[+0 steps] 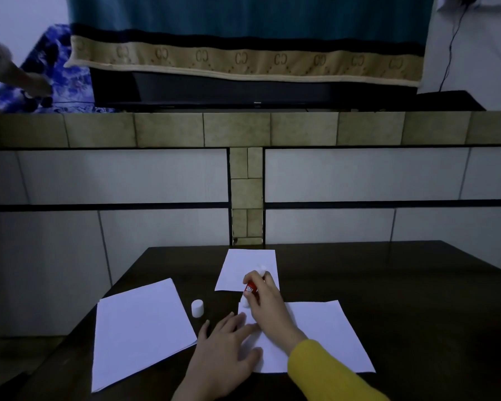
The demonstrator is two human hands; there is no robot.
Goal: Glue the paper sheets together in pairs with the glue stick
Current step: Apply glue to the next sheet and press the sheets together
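Note:
A red and white glue stick (250,288) is held in my right hand (268,305), tip down on the top left corner of a white sheet (327,337) in front of me. My left hand (224,351) lies flat with fingers spread on that sheet's left edge. The white cap (197,308) stands apart on the dark table, between this sheet and a stack of white sheets (139,328) at the left. Another white sheet (248,264) lies farther back, partly behind my right hand.
The dark wooden table (402,273) stands against a tiled wall with a ledge. On the ledge sits a television under a teal and tan cloth (243,59). At the far left, another person's hand (26,82) rests on a blue patterned fabric.

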